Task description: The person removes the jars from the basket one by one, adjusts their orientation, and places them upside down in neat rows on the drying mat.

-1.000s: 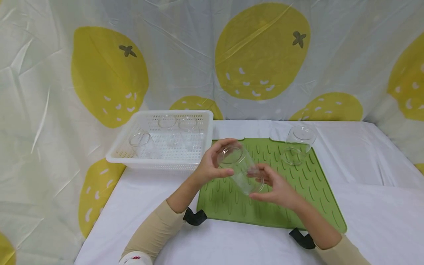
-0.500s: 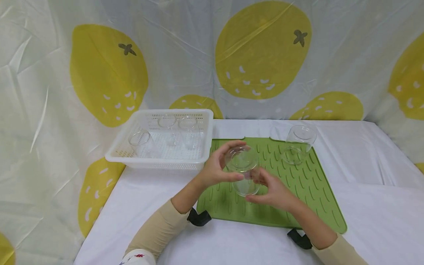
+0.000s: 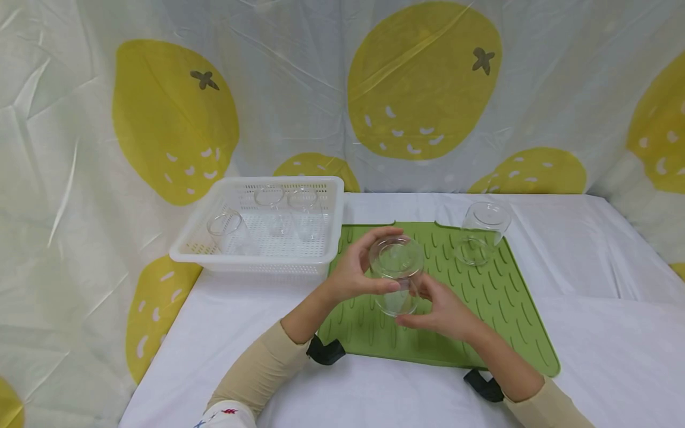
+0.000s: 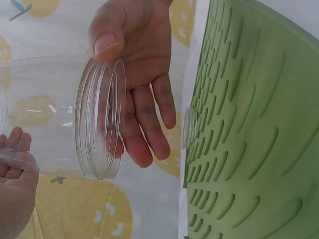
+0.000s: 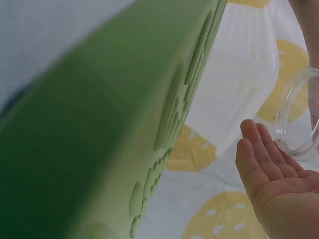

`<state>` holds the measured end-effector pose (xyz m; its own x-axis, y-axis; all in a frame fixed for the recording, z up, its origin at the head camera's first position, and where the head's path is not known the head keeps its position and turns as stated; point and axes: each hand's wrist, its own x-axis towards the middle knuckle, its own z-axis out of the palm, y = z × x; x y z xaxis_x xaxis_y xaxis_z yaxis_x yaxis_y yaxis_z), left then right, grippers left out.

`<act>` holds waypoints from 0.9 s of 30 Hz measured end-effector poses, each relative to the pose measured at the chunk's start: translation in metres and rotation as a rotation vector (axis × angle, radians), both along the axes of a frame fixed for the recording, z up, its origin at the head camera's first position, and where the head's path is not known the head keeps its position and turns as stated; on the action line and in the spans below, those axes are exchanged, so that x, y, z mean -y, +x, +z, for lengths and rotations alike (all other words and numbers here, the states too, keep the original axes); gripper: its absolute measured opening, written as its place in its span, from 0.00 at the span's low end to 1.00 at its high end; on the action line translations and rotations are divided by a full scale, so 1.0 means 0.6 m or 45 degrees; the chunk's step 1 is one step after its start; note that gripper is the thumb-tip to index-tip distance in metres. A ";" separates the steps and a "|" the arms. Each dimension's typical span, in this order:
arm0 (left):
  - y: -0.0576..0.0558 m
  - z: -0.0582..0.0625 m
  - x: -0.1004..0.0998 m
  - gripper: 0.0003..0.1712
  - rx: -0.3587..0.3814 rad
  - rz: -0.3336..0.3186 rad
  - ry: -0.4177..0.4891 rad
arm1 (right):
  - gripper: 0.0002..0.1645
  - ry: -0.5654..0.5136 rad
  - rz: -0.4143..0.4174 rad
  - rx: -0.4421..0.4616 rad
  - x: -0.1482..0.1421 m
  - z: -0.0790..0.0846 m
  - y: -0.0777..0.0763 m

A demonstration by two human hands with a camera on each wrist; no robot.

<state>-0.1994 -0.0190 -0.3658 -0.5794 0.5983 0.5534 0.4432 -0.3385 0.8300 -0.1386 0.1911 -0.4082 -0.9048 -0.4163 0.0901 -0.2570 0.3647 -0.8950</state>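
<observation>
A clear jar [image 3: 396,257] is held over the green ridged mat [image 3: 481,333], its base turned up and its mouth facing down. My left hand [image 3: 357,274] grips the upper part from the left, thumb in front and fingers behind. Lower down, my right hand [image 3: 445,310] holds the mouth end from the right. The left wrist view shows ridges round the jar's rim [image 4: 102,119], with the right hand's thumb on it and its fingers partly seen through the wall. In the right wrist view, the rim [image 5: 284,114] is above the right hand's fingers, cut off by the frame edge.
Another clear jar [image 3: 486,223] stands upside down at the mat's far right corner. At the left, a white perforated basket [image 3: 257,260] holds clear jars [image 3: 229,233] standing mouth up. A lemon-print curtain [image 3: 299,77] hangs behind the white-covered table [image 3: 615,333].
The jar has gone from slanted to nearly upright, with its base tipped toward the camera. My left hand has moved right and slightly down with it; my right hand has shifted slightly left.
</observation>
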 end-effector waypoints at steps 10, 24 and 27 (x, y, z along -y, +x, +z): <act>-0.006 0.000 -0.006 0.56 -0.013 0.001 0.006 | 0.45 0.017 -0.016 -0.022 -0.015 0.004 -0.002; -0.017 -0.010 -0.009 0.50 -0.025 0.011 0.016 | 0.41 0.123 -0.112 -0.101 -0.083 0.019 0.013; -0.019 -0.013 -0.009 0.49 0.001 0.007 0.010 | 0.36 0.140 -0.162 -0.159 -0.107 0.026 0.018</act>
